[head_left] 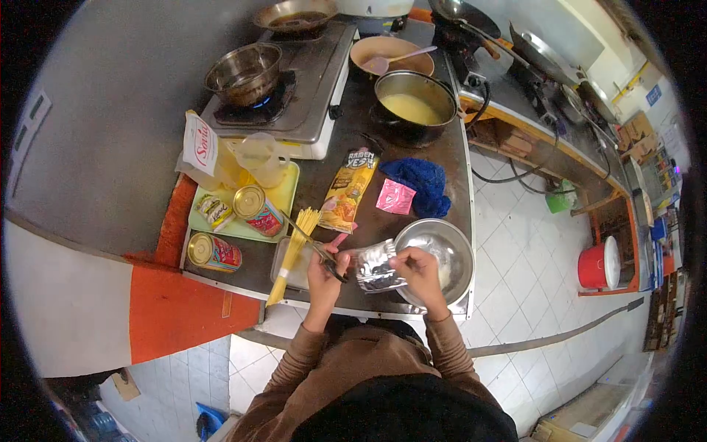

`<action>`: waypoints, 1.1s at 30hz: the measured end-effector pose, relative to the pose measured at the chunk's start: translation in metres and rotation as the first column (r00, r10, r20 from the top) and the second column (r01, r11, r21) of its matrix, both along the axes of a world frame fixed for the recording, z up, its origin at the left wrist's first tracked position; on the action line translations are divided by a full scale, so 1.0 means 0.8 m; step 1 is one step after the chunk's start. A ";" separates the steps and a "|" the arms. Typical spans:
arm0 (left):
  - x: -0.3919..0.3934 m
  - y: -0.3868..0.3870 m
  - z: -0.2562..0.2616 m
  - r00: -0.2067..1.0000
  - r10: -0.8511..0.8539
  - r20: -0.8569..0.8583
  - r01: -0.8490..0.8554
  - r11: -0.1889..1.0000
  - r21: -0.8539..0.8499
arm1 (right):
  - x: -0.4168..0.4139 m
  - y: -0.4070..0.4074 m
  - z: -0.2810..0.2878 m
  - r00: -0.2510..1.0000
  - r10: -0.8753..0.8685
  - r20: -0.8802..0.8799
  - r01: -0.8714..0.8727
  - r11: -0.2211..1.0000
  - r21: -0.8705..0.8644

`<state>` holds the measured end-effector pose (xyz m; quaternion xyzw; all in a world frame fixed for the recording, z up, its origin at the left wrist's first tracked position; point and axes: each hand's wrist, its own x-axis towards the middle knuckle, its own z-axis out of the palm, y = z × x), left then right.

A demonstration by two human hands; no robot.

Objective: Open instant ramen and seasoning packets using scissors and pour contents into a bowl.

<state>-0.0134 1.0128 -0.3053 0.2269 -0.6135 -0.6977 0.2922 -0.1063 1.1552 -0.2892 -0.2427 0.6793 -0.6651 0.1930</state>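
Note:
My right hand (422,272) pinches a silver foil sachet (378,268) by its right side, in front of the stainless steel bowl (406,240). Something pale lies in the bottom of that bowl. In my left hand (325,279) is a pair of dark-handled scissors (315,243), blades pointing up and left. Its fingertips reach toward the sachet's left edge; whether they touch it is unclear. A banded bundle of dry noodles (293,251) leans across a shallow plastic tray (283,257) beside my left hand. Beyond it lie a yellow ramen packet (351,190) and a pink sachet (396,196).
A green tray (290,188) holds a can (258,210), a small packet and plastic jugs; another can (214,252) stands nearby. A glass pot (244,72) sits over a lit blue flame. A dark pot (414,110) contains yellowish liquid. A blue cloth (422,185) lies behind the bowl.

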 end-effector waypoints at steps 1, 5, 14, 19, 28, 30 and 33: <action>0.008 -0.005 -0.003 0.999 -0.025 -0.031 0.029 0.993 0.116 | -0.004 0.002 0.020 0.995 0.015 0.103 -0.016 1.000 0.013; 0.019 -0.017 -0.011 0.982 0.043 -0.183 -0.013 0.987 0.163 | -0.028 0.017 0.014 0.929 0.238 0.285 -0.165 0.952 -0.257; 0.047 -0.024 -0.004 1.000 0.008 -0.018 -0.011 0.987 -0.158 | -0.022 -0.037 0.028 0.845 0.323 -0.425 -0.179 0.922 0.344; 0.023 -0.017 0.015 0.984 -0.165 -0.073 0.148 0.970 -0.193 | -0.007 -0.041 0.053 0.754 0.370 -0.544 -0.247 0.926 0.287; -0.006 0.022 0.066 0.961 0.114 -0.252 -0.014 0.931 0.366 | 0.025 -0.009 0.032 0.735 0.396 0.550 0.177 0.671 -0.720; -0.013 0.032 0.061 0.969 0.103 -0.226 -0.023 0.944 0.328 | 0.030 -0.003 -0.014 0.798 0.452 0.398 0.001 0.660 -0.751; -0.008 0.039 0.040 0.994 -0.031 -0.102 0.047 0.987 0.155 | 0.051 -0.020 -0.006 0.883 -0.039 0.469 0.241 0.893 -0.380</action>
